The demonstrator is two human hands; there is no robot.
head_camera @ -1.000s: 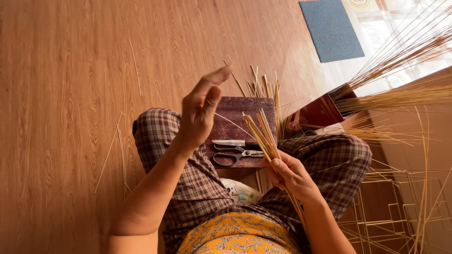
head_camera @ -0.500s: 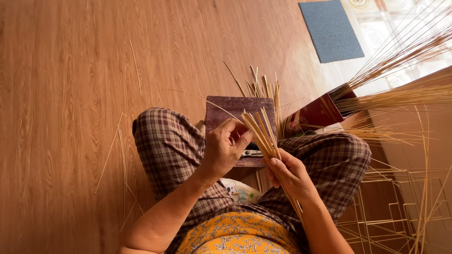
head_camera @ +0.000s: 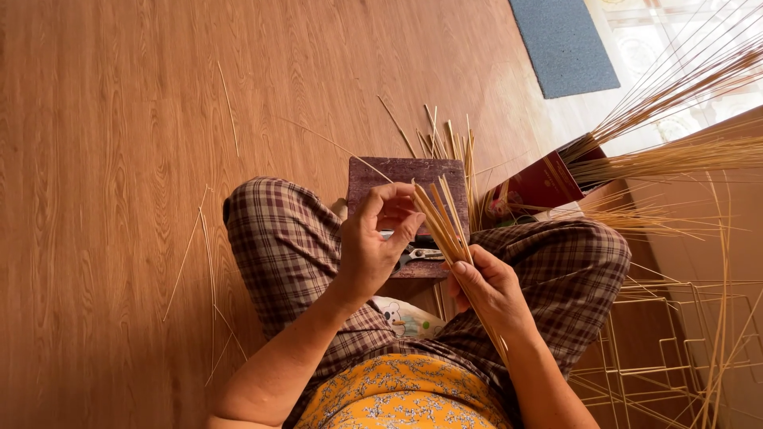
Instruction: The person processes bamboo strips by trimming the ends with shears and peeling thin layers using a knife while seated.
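warm brown wood-grain flooring (head_camera: 119,159) is seen at the left, with thin pale loose bamboo slivers (head_camera: 208,262) scattered over it. further right, checked trousers (head_camera: 278,246) cover the crossed legs of the seated person. the left hand (head_camera: 373,246) is raised over the lap, its thumb and fingertips pinched closed at the upper end of one thin stick of the fanned bundle of flat tan bamboo strips (head_camera: 441,222). the bundle is gripped at its lower part by the right hand (head_camera: 489,290), fingers wrapped shut around it, the strips angled up and to the left above a small dark purple wooden block (head_camera: 409,176). metal snips (head_camera: 421,254) lie on that block, just below the hands. the step in hand is judged to be the picking of a single strip out of the bundle; a clean draw along its length is called for, with the rest kept clamped. at far right, a dark red box (head_camera: 540,187) is seen holding long strands, and a pale stick frame (head_camera: 660,342) stands beside the knee.
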